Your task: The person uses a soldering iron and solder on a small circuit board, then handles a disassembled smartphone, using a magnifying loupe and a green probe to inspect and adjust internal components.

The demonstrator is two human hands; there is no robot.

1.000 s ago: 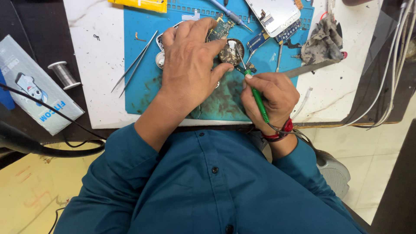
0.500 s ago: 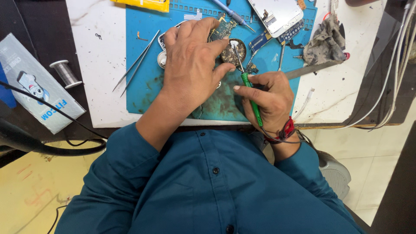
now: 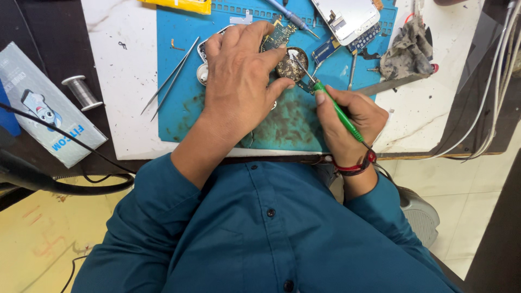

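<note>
Your left hand (image 3: 239, 81) lies flat, palm down, on the blue work mat (image 3: 179, 38), fingers pressed over a small circuit board (image 3: 278, 35) near the mat's far edge; the board is mostly hidden under the fingers. Your right hand (image 3: 347, 122) pinches a green-handled soldering iron (image 3: 339, 111) like a pen, its metal tip on a round tin of brass wool (image 3: 287, 65) just beside your left fingertips. Tweezers (image 3: 171, 78) lie on the mat's left edge. A wire spool (image 3: 81, 92) sits well left, on the dark table. A white phone screen (image 3: 350, 16) lies at the mat's far right corner, and a grey rag (image 3: 407, 49) sits just off the mat's right edge.
</note>
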